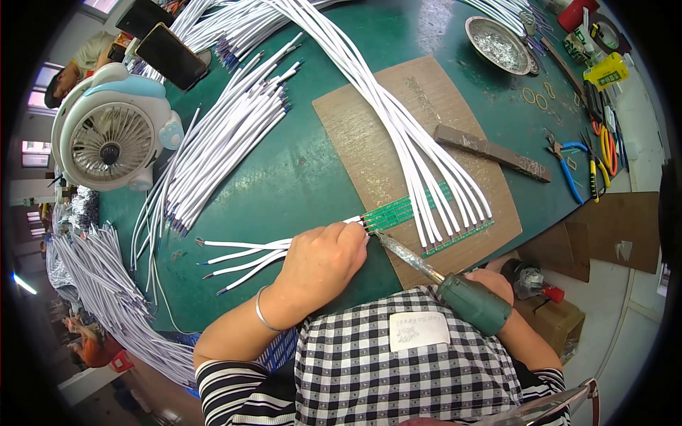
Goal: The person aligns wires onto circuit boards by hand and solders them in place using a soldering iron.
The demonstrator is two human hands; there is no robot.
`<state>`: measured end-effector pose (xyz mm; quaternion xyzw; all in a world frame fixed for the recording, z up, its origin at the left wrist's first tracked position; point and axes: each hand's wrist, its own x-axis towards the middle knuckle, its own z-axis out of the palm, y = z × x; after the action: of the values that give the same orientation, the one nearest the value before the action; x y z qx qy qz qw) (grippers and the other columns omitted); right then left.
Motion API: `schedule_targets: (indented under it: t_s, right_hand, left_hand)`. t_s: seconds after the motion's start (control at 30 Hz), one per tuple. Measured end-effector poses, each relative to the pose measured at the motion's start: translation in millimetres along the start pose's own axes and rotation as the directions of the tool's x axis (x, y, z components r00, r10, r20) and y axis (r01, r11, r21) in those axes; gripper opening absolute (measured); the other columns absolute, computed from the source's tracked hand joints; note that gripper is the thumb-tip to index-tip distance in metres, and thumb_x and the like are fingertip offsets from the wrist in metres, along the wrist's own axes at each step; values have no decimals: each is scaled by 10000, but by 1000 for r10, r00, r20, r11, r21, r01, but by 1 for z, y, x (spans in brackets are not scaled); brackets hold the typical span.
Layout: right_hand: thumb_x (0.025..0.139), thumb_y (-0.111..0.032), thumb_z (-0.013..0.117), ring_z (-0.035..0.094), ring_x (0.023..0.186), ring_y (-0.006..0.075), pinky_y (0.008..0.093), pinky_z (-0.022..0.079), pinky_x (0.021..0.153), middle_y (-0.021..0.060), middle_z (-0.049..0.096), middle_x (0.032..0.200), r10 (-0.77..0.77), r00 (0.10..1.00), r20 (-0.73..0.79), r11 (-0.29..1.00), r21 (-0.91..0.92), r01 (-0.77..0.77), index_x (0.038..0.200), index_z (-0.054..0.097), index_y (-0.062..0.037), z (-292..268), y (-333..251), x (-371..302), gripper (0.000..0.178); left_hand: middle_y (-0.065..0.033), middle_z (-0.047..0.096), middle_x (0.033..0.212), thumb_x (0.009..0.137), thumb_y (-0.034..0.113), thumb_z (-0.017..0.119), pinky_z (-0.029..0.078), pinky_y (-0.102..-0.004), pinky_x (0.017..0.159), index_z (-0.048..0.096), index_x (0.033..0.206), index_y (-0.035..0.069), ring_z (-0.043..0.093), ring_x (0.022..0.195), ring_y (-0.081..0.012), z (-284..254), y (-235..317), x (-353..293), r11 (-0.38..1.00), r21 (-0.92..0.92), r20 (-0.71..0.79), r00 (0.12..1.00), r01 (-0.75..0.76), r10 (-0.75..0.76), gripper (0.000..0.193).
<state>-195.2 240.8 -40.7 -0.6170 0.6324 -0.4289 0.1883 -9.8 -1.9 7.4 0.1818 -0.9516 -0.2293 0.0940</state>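
Observation:
My left hand [323,259], closed with a metal bangle at its wrist, pinches a white cable [353,221] against the left end of a green circuit board strip [398,211]. Several short white cables with bare coloured ends fan out leftward from beneath this hand. My right hand [494,284] grips a soldering iron [472,304] by its thick green handle, partly hiding the fingers. The iron's tip meets the board's left end beside my left fingertips. Long white cables [426,153] arch down across the strips, their ends on another green strip [458,240].
Under the strips lies a brown board [355,142] with a dark bar [494,153] on it. Bundled white cables [227,149], a fan [110,142] and a phone [172,57] stand left. A metal bowl [497,44], pliers [568,167] and a yellow bottle [607,71] are right.

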Motion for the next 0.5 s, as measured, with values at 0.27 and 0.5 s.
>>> schedule_targets:
  t_s: [0.27, 0.5]
  right_hand:
    - [761, -151, 676, 640, 915, 241, 286, 509, 771, 109, 658, 995, 289, 953, 94, 957, -64, -283, 1062, 588, -10, -17, -27, 13, 344]
    - [723, -192, 698, 640, 866, 228, 290, 509, 753, 77, 655, 978, 314, 946, 79, 944, -135, -302, 1038, 613, -48, -16, -27, 15, 357]
  left_hand:
    - [-120, 565, 647, 755, 64, 643, 463, -387, 498, 526, 779, 31, 578, 563, -296, -1, 0, 1, 1000, -2, 5, 1000, -5, 5, 124]
    - [-114, 557, 638, 751, 68, 648, 462, -383, 498, 528, 773, 34, 571, 555, -291, 0, 0, 0, 1000, 11, 3, 1000, -1, 1, 126]
